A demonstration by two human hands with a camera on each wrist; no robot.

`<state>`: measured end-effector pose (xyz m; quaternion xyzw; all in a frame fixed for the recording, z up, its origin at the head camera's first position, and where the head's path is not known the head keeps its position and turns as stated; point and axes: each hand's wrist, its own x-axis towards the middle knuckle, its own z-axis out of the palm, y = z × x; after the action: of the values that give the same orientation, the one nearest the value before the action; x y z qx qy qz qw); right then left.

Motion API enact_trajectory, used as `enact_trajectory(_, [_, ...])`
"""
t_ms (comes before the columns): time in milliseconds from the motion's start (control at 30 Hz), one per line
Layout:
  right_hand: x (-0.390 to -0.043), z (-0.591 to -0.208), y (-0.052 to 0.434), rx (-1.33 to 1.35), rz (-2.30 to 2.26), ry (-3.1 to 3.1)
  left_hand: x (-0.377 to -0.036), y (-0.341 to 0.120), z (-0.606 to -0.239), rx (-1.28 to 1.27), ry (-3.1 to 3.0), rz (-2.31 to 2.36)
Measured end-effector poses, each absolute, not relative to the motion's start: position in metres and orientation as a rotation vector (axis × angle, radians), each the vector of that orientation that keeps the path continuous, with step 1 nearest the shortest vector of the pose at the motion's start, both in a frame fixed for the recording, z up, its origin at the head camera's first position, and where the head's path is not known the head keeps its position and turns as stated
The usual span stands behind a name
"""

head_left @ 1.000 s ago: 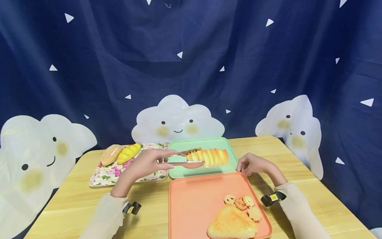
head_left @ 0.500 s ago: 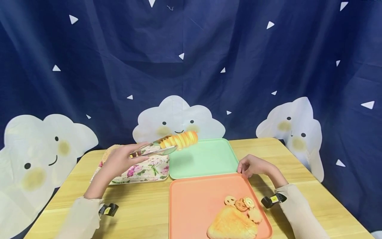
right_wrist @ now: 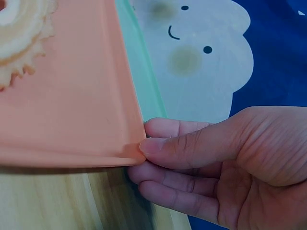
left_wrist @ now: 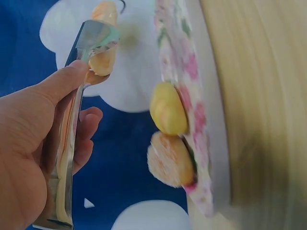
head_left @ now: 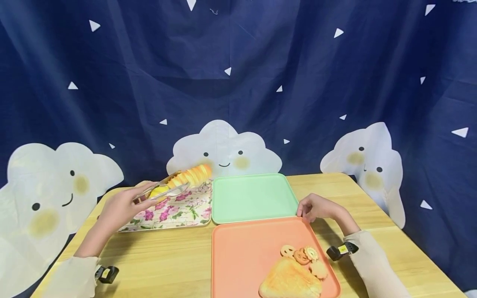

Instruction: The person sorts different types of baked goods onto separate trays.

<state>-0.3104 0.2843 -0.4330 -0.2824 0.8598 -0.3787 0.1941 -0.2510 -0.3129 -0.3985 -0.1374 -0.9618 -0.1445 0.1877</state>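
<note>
Where you worked: a wooden table [head_left: 179,256] before a navy cloud curtain [head_left: 238,82].
Trays: floral tray [head_left: 175,215] far left, green tray [head_left: 253,198] middle, orange tray [head_left: 242,252] near.
Left hand [head_left: 119,207]: clamped on tongs [head_left: 160,191] gripping the striped bread [head_left: 190,175] above the floral tray.
Right hand [head_left: 314,207]: your curled fingers pinched the orange tray's corner.

My head camera is looking forward and down across the pale wooden table [head_left: 179,256] toward the dark blue star-print curtain [head_left: 238,62], taking in everything from some way off. The camera on my left wrist is sitting close behind my left hand [left_wrist: 29,143], facing along it past the floral rectangular tray [left_wrist: 184,91]. The right wrist camera is pressing close on my right hand [right_wrist: 225,167] at the orange plastic tray [right_wrist: 67,96]. Both trays are also showing in the head view.
</note>
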Motion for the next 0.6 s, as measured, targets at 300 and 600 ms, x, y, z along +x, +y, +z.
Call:
enact_trajectory(300, [-0.307,-0.433,0.283,-0.804,-1.099,2.391,-0.247,-0.337,-0.412,-0.390,-2.628,-0.320])
enact_trajectory(600, [-0.306,-0.431,0.282,-0.780,-1.103,2.394,-0.246,-0.340,-0.419,-0.309,-2.754,-0.361])
